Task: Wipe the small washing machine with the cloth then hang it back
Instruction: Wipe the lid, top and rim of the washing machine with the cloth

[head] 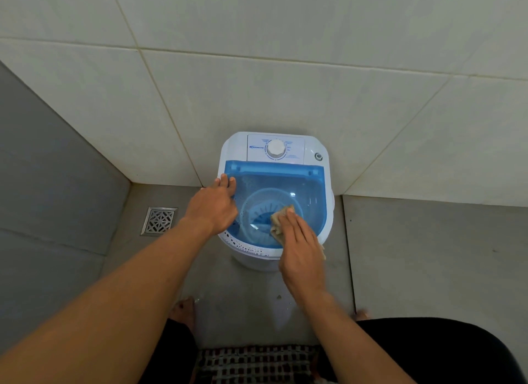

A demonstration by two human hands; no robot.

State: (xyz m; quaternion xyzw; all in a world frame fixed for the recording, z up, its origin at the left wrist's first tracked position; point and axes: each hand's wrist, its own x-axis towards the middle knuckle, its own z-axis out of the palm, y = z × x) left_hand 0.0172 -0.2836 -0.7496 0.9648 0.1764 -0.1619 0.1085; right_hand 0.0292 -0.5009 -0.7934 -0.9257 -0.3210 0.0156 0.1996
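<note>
The small white washing machine stands on the floor against the tiled wall, with a translucent blue lid and a white dial on its back panel. My right hand lies flat on a beige cloth, pressing it onto the near right part of the lid. Most of the cloth is hidden under the palm; a corner pokes out at the right. My left hand rests on the machine's left rim with its fingers spread along the lid's edge, holding nothing.
A square metal floor drain sits to the left of the machine. White wall tiles rise behind it, a grey wall on the left. My bare feet and dark-clad knees are at the bottom, over a checkered mat.
</note>
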